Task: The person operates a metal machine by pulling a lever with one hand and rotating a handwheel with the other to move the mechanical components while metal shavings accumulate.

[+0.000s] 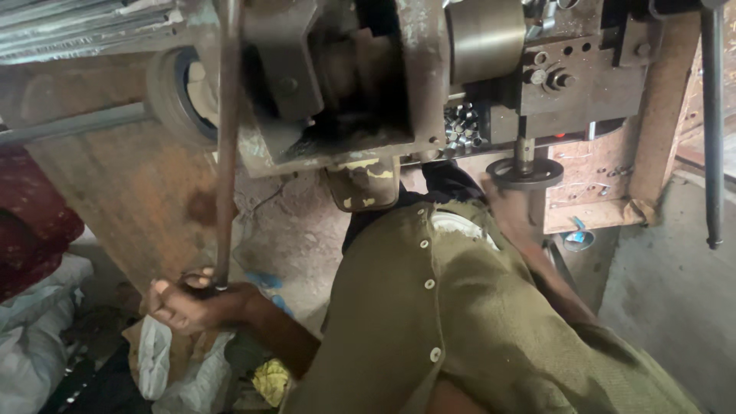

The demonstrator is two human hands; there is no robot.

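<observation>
My left hand [188, 300] is closed around the lower end of a long metal lever rod [226, 153], which runs up to a heavy, worn metal machine [345, 84]. My right arm, in an olive buttoned cardigan [460, 322], reaches up to a round dark disc on a short shaft [526, 172] beneath the machine. My right hand [506, 207] is blurred just below that disc, so its grip cannot be made out. A pile of small shiny metal pieces [461, 126] lies in the machine next to a brass-coloured cylinder [484, 38].
A wooden block frame [598, 184] and post stand at the right, beside a dark vertical rod [713, 130]. White sacks [31, 337] and dark red cloth [34, 222] lie at the left. Plastic bags and scraps [184, 368] lie on the floor. A wheel [178, 92] sits at the upper left.
</observation>
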